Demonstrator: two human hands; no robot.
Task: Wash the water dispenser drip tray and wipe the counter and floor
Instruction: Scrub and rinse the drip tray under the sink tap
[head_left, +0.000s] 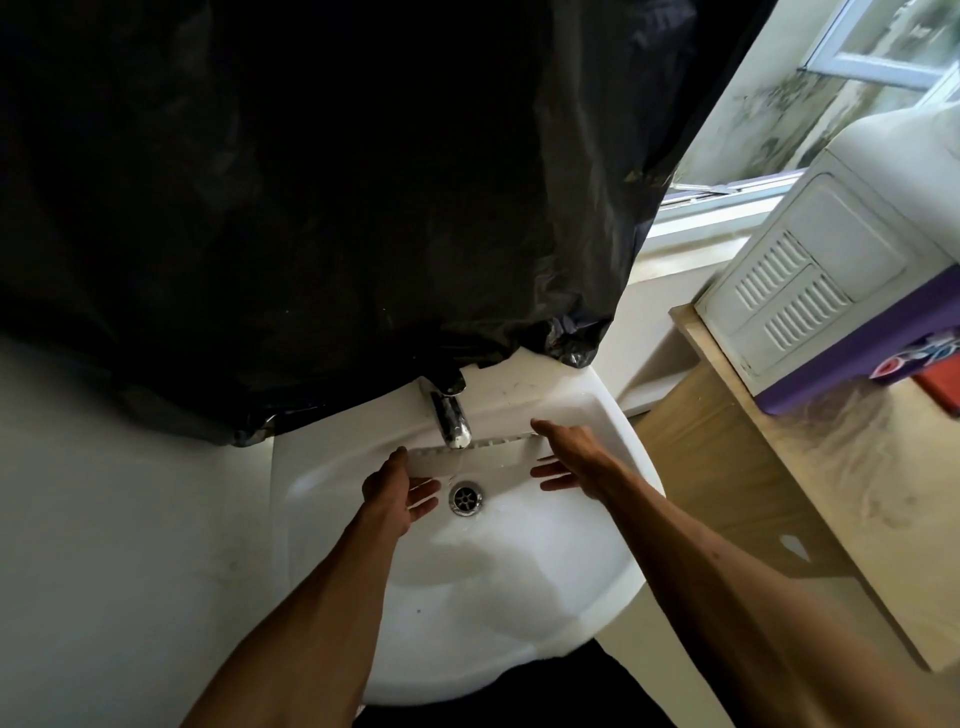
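Your left hand (397, 486) and right hand (569, 457) grip the tray (493, 460) by its ends, fingers curled beneath, inside the sink (332, 519) under the tap (451, 421); a black bag (322, 208) overhangs the back rim, and a wooden surface (831, 499) stands close on your right

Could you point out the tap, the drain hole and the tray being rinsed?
tap (449, 418): head view, on the middle of its chrome spout.
drain (466, 498): head view, on the centre of its metal grid.
drip tray (501, 460): head view, on its pale flat middle.
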